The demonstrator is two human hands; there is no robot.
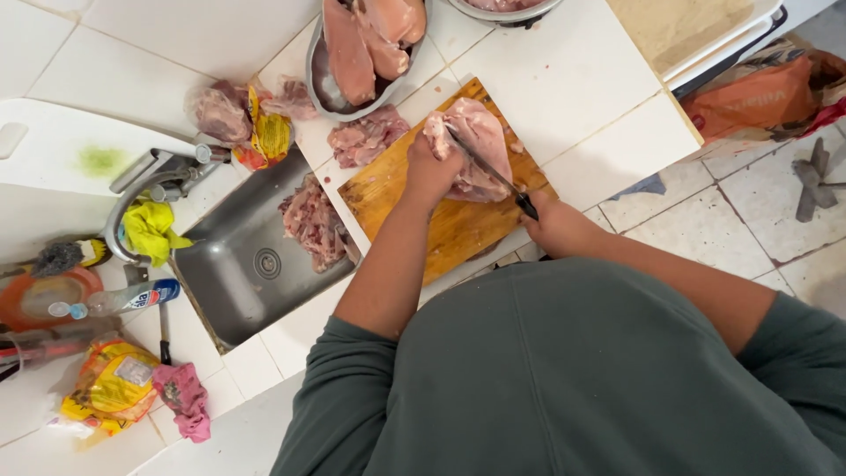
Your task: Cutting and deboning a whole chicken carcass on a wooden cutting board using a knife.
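The right hand (555, 225) has its grip wrapped tight around the dark handle of a knife (493, 172), whose blade runs up and to the left across a raw chicken piece (476, 145); the left hand (429, 172) presses down on the near-left side of that meat, fingers curled on it. The chicken lies on the far half of a wooden cutting board (441, 225), its long axis running away from the person, roughly along the board's. The board sits skewed on the white tiled worktop (599, 132), its left corner just beside the steel sink (238, 264) and its near edge at the worktop's rim, with bare tile to the right. More meat lies at the sink's lip (313, 225) and beyond the board. A yellow crumpled wrapper (269, 132) sits past the sink, a yellow bag (110, 388) at near left, and a clear bottle with a blue label (123, 300) lies between.
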